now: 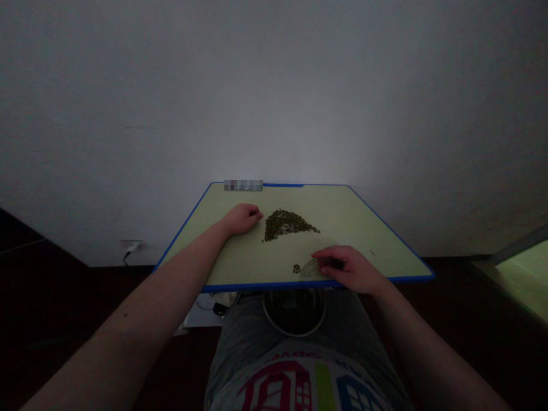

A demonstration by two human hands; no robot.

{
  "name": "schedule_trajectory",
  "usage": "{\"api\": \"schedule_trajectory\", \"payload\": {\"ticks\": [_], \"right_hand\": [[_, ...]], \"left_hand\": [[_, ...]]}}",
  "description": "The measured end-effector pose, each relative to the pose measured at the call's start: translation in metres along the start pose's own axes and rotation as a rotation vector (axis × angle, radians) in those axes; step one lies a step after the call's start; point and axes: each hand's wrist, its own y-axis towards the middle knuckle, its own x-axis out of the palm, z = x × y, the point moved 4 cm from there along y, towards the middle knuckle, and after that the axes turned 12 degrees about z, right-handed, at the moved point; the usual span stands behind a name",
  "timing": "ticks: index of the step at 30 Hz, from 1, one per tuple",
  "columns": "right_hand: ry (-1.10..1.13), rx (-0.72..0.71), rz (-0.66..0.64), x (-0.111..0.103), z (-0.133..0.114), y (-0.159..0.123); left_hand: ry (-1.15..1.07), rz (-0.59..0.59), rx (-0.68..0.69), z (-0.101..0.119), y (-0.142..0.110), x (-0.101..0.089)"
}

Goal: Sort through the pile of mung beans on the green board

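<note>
A heap of small greenish-brown beans or seeds (pixel 287 221) is spread in a thin layer on the pale tabletop. My left hand (pixel 244 218) rests just left of the heap with its fingers curled in; what they hold, if anything, is hidden. Near the front edge, my right hand (pixel 342 265) has its fingers bent around a clear, half-round protractor (pixel 310 269). The protractor lies low against the table, partly covered by the hand. Just left of it sits a small cluster of the same beans (pixel 296 268). Below the table edge, a round metal-rimmed bowl (pixel 294 311) rests on my lap, its inside dark.
The small table has a blue rim (pixel 257 286) and stands against a grey wall (pixel 282 91). A blurred-out strip (pixel 243 185) lies at the far left edge. A small reddish sliver (pixel 372 253) is on the right. A plug with a cable (pixel 132 248) is at the wall.
</note>
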Motion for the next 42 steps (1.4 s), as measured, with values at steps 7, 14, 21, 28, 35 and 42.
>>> {"api": "schedule_trajectory", "payload": {"ticks": [7, 14, 21, 28, 35, 42], "right_hand": [[-0.019, -0.007, -0.013, -0.0002, 0.0006, 0.0002], [-0.007, 0.01, -0.019, 0.0005, 0.0024, -0.0007], [-0.066, 0.007, 0.044, -0.001, 0.0012, 0.0022], [-0.101, -0.04, 0.032, 0.0012, 0.0003, 0.0051], [-0.043, -0.02, -0.004, 0.0028, 0.0, 0.0034], [-0.066, -0.044, -0.02, 0.0011, -0.0025, 0.0019]], "left_hand": [[-0.008, -0.005, -0.001, 0.0001, 0.0001, -0.0004], [-0.005, -0.002, -0.006, 0.0011, -0.0008, -0.0017], [-0.016, -0.003, 0.006, 0.0016, -0.0004, -0.0016], [0.001, 0.003, 0.029, 0.0004, 0.0008, -0.0001], [0.012, 0.01, 0.026, -0.0005, 0.0006, -0.0003], [0.015, 0.002, 0.012, 0.0006, -0.0001, -0.0009]]}}
